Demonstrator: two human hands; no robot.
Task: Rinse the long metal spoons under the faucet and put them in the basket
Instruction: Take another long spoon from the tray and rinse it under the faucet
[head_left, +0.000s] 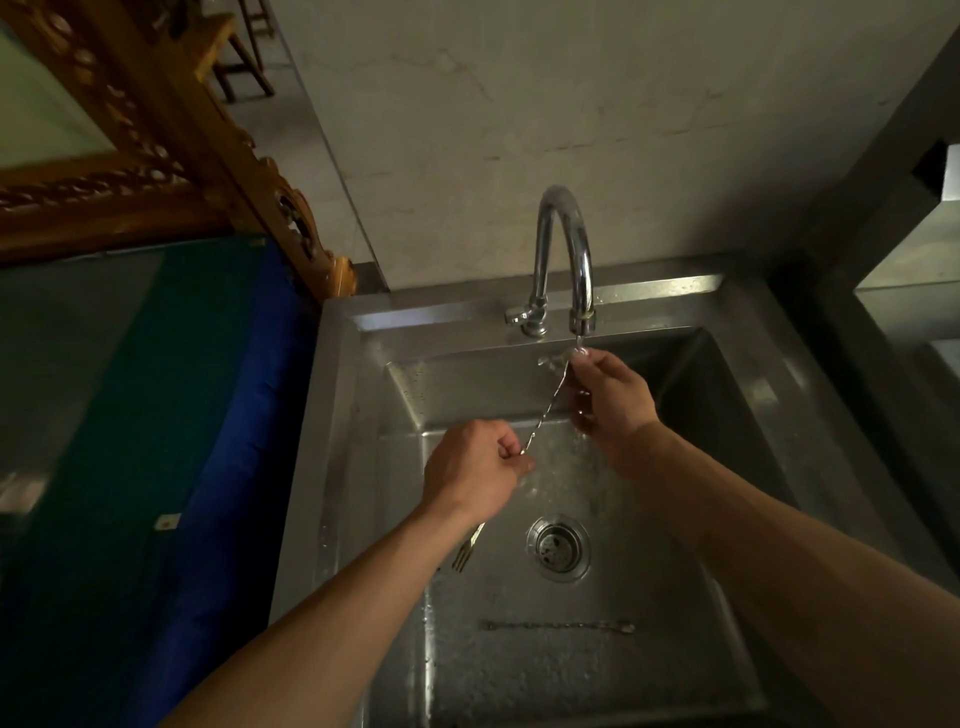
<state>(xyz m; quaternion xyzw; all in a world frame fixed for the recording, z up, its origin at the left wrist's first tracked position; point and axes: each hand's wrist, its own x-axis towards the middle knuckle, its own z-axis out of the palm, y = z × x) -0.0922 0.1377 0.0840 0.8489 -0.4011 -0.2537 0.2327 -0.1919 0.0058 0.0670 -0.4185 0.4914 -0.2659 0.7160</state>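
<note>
Your steel sink (769, 332) fills the view, its chrome faucet (563, 249) arching over the back rim with a thin stream running. Your left hand (472, 470) is pinched tight on the lower end of a long twisted spoon (545, 410), and your right hand (610, 395) grips its upper end right under the spout. A second long spoon (561, 626) lies flat on the sink floor near you, a fork (465, 553) beside the drain (558, 548).
</note>
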